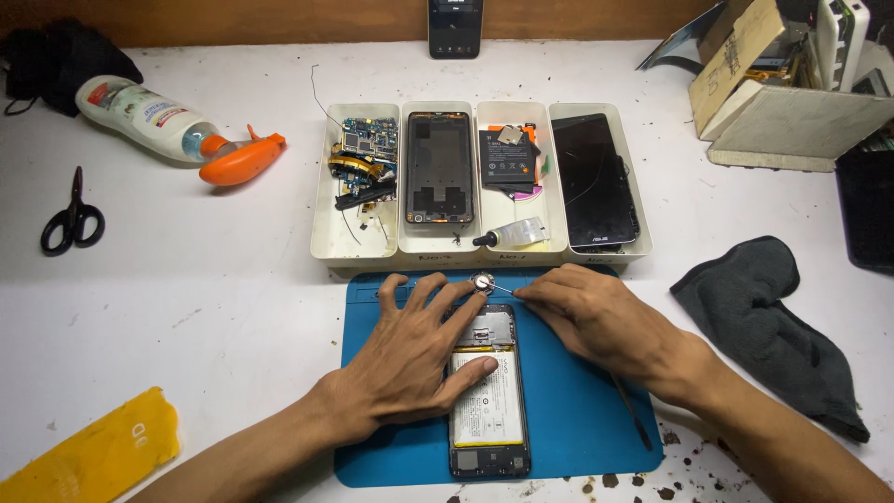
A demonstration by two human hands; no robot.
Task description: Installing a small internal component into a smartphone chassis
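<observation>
Pinning the opened phone (489,391) flat on the blue mat (577,410), the left hand (410,349) is spreading its fingers apart: the thumb is pressing on the pale battery (486,405) while the index fingertip is resting beside a small round silver part (481,281) near the phone's top edge. The right hand (596,317) is pinching its fingers together on a thin metal tool (503,290), whose tip is pointing at that round part; whether the tip is touching it is too small to tell. Doing this well probably means keeping the left hand's pressure light on the battery, holding the tool low and steady, and bracing the right wrist on the mat. Just beyond the mat, four white trays (363,247) on the tabletop (214,279) are holding a circuit board, a frame, a battery and a dark screen.
</observation>
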